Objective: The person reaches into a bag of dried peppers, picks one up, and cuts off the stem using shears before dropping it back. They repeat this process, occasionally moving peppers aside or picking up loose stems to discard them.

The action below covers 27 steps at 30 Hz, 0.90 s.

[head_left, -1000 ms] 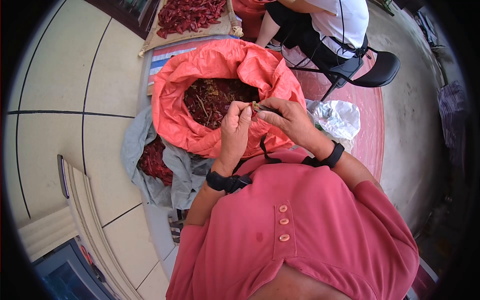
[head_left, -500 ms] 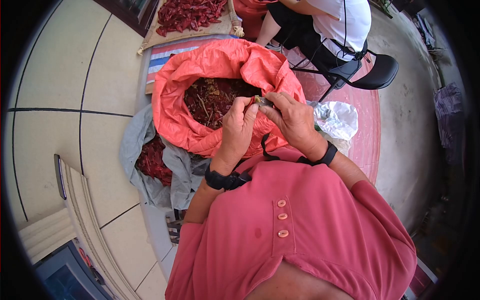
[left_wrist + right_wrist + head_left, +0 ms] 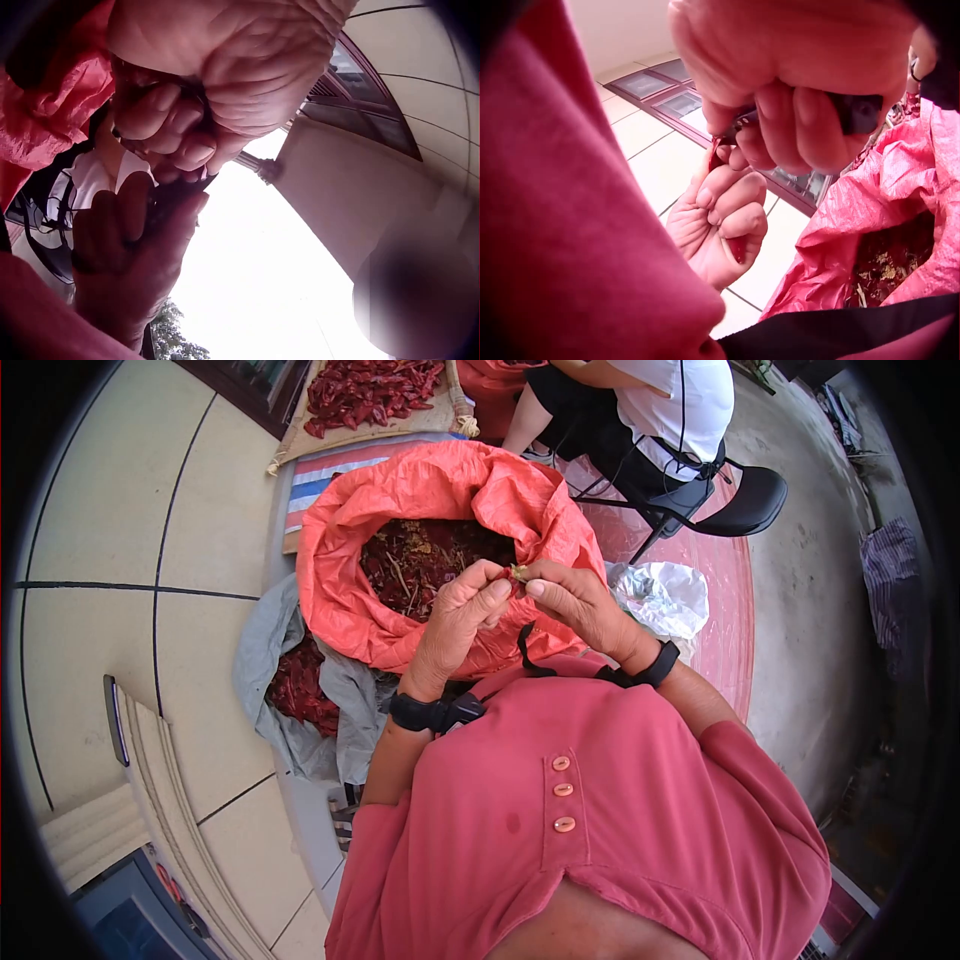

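Head view: both hands meet over the near edge of the big red sack (image 3: 330, 605), with a small dried red pepper between the fingertips. Left hand (image 3: 450, 622) pinches the pepper (image 3: 715, 156), and right hand (image 3: 585, 605) has its fingers up at the greenish end. Compared with half a second ago, the shiny bit of the tool isn't visible from above anymore — just fingertips on that end now. I'd read that as the fingers working the pepper's end, with the blade out of the way for a moment.

Right wrist view shows the right hand gripping a dark tool (image 3: 849, 112) against its palm, so it hasn't been put down. Left fingers are curled, with another red bit (image 3: 737, 249) poking out — can't tell if that's a second pepper.
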Available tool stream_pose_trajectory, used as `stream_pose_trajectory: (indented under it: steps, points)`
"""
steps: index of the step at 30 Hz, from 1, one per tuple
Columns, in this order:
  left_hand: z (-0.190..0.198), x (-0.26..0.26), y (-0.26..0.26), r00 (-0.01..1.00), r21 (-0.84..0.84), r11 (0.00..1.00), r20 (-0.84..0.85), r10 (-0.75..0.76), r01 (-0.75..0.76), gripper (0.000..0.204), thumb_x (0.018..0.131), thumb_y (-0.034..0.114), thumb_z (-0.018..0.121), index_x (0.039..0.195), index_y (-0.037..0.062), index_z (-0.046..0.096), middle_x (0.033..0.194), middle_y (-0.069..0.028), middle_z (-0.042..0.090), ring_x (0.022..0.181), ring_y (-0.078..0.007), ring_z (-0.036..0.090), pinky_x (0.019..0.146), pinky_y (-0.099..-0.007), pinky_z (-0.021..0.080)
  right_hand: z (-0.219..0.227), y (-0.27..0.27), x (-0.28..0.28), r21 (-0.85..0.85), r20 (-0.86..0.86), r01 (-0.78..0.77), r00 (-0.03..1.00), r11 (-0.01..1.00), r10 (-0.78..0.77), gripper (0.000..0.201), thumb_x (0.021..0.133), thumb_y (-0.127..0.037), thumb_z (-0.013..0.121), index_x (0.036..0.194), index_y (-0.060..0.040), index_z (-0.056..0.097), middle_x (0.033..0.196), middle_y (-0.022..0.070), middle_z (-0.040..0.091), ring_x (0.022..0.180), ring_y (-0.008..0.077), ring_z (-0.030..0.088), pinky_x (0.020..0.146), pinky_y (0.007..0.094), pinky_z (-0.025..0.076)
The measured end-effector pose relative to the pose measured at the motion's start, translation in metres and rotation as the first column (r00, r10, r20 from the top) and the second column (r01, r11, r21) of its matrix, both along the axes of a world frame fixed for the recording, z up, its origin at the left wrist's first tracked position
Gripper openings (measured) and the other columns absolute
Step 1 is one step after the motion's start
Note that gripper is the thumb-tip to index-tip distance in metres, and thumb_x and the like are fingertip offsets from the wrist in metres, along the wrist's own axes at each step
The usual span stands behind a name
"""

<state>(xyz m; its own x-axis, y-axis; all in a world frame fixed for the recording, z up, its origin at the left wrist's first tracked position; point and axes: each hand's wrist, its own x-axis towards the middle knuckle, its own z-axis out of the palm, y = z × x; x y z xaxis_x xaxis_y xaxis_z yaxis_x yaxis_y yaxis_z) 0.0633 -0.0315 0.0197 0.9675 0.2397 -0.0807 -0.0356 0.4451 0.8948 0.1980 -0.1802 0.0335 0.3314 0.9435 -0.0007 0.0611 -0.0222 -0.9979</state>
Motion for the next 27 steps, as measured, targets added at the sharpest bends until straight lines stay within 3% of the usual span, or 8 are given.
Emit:
stream_pose_trajectory:
  steps: [3,5,8,9,12,18,21,27]
  points:
    - [0.002,0.001,0.003,0.998,-0.069,0.997,0.061,-0.034,0.039,0.015,0.098,0.019,0.052,0.101,0.0054,0.055,0.067,0.0054,0.043,0.057,-0.0018,0.032,0.052,-0.0185,0.026,0.011,-0.002,0.007,-0.102,-0.446,-0.163,0.89,0.981,0.101,0.031,0.1,-0.028,0.048,0.102,0.0005,0.059,0.071,-0.0017,0.047,0.062,0.009,0.046,0.055,0.0258,0.04]
    - [0.006,0.003,0.0,0.999,-0.034,0.999,0.046,0.002,0.0,0.016,0.099,0.021,0.05,0.098,0.0057,0.055,0.067,0.0064,0.041,0.057,-0.0018,0.031,0.052,-0.0188,0.026,0.004,-0.001,0.007,-0.076,-0.502,-0.147,0.861,0.986,0.089,0.032,0.1,-0.029,0.049,0.103,0.0012,0.059,0.073,-0.0011,0.051,0.065,0.0099,0.049,0.058,0.0258,0.042]
    - [0.004,0.003,-0.005,0.997,0.065,0.995,0.019,0.078,-0.079,0.018,0.1,0.023,0.049,0.101,0.0063,0.056,0.067,0.0063,0.041,0.057,-0.0018,0.031,0.051,-0.0185,0.025,0.005,0.006,-0.003,0.032,-0.066,0.067,0.996,0.997,-0.065,0.032,0.098,-0.03,0.052,0.104,0.0008,0.059,0.078,0.0026,0.058,0.07,0.015,0.057,0.063,0.028,0.046]
    - [0.003,0.003,-0.006,0.994,0.104,0.989,0.012,0.107,-0.108,0.019,0.1,0.024,0.048,0.103,0.0064,0.056,0.067,0.006,0.042,0.057,-0.0018,0.031,0.051,-0.0182,0.024,0.007,0.008,-0.006,0.113,0.17,0.148,0.971,0.982,-0.166,0.032,0.097,-0.03,0.054,0.104,0.0004,0.06,0.08,0.0042,0.061,0.071,0.0174,0.06,0.065,0.0291,0.047]
    - [0.006,0.004,-0.008,0.986,0.203,0.966,-0.003,0.165,-0.161,0.02,0.101,0.024,0.046,0.103,0.0068,0.056,0.067,0.0064,0.04,0.058,-0.0017,0.029,0.051,-0.018,0.024,0.012,0.008,-0.006,0.033,0.437,0.218,0.874,0.975,-0.21,0.032,0.093,-0.031,0.058,0.105,-0.0012,0.061,0.088,0.012,0.065,0.081,0.026,0.065,0.071,0.0331,0.049]
    - [0.006,0.003,-0.012,0.967,0.263,0.935,-0.023,0.252,-0.238,0.02,0.101,0.023,0.046,0.103,0.0068,0.057,0.069,0.0071,0.039,0.059,-0.0017,0.03,0.052,-0.0181,0.024,0.009,0.004,-0.005,-0.026,0.398,0.184,0.904,0.983,-0.158,0.034,0.091,-0.032,0.06,0.106,-0.002,0.061,0.09,0.0157,0.065,0.084,0.0297,0.065,0.072,0.0355,0.049]
    - [0.004,0.004,-0.012,0.966,0.384,0.898,-0.05,0.253,-0.215,0.022,0.1,0.023,0.047,0.098,0.0046,0.058,0.069,0.0039,0.042,0.064,-0.0048,0.038,0.058,-0.0213,0.034,0.006,0.006,-0.006,-0.026,0.317,0.183,0.934,0.983,-0.166,0.033,0.091,-0.032,0.061,0.105,-0.0019,0.061,0.09,0.0153,0.065,0.084,0.0299,0.065,0.071,0.0359,0.049]
    - [0.001,0.004,-0.011,0.979,0.48,0.86,-0.011,0.206,-0.175,0.019,0.099,0.02,0.048,0.098,0.0022,0.057,0.072,-0.0001,0.048,0.068,-0.0091,0.044,0.063,-0.0251,0.04,0.014,0.004,-0.011,0.002,0.611,0.261,0.764,0.965,-0.208,0.035,0.09,-0.035,0.06,0.106,-0.003,0.06,0.094,0.0131,0.065,0.085,0.0315,0.065,0.071,0.0372,0.05]
